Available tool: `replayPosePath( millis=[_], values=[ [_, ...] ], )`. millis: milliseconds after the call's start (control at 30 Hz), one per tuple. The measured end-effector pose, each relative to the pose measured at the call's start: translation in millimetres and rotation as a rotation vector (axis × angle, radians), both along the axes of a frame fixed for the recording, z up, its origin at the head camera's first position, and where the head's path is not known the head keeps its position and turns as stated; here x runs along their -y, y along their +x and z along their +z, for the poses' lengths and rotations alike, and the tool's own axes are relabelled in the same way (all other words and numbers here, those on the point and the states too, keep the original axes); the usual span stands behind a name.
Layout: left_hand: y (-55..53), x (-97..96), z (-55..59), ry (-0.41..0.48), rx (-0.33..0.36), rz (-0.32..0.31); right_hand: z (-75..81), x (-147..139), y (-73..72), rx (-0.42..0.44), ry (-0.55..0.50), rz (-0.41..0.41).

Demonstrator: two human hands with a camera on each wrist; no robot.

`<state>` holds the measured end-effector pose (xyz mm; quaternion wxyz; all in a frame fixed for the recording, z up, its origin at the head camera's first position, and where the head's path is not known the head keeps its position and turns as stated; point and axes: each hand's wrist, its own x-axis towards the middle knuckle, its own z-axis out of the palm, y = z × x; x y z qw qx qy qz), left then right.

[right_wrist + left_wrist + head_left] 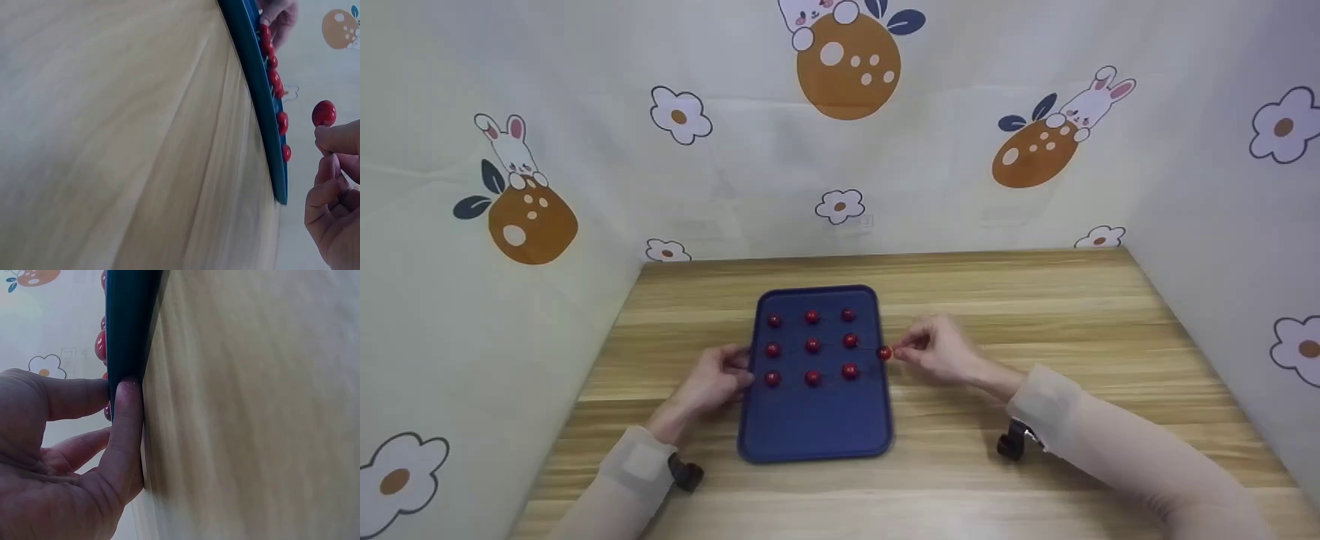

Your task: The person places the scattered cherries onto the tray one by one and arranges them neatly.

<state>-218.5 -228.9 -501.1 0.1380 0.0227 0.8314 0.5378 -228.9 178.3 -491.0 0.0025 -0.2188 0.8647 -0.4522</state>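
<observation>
My right hand point(939, 349) pinches a small red cherry point(324, 113) between thumb and fingertips. In the head view the cherry overlaps the right rim of a dark blue tray point(817, 424); in the right wrist view it shows apart from the tray's side. Several more red cherries point(812, 346) sit in rows on the tray's far and middle part. At the tray's left edge, my left hand point(714, 380) holds the rim. The left wrist view shows one finger point(129, 416) along the outer wall and another digit reaching over the rim.
The tray lies on a wood-grain table point(1005, 292). A pale curtain point(750, 172) printed with rabbits, orange fruit and flowers stands at the back and both sides. Each sleeve cuff carries a black strap point(1011, 442).
</observation>
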Motion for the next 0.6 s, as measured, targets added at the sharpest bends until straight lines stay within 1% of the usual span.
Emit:
replayPosePath(
  millis=[200,333,400,500,600],
  values=[
    [0.6,0.4,-0.5,0.001,0.014,0.006,1.5,24.0,4.9,-0.033,0.01,0.075],
    [0.0,0.5,-0.1,0.011,0.024,0.004,5.1,43.7,10.6,-0.056,0.041,0.104],
    [-0.6,0.5,0.0,0.016,0.027,0.007,7.7,55.1,14.7,-0.077,0.075,0.106],
    [-1.5,0.1,0.3,0.008,0.023,0.004,8.3,73.3,20.6,-0.144,0.149,0.1],
    [-0.7,0.4,0.4,0.004,0.022,0.007,7.4,91.6,25.7,-0.204,0.214,0.112]
  ],
)
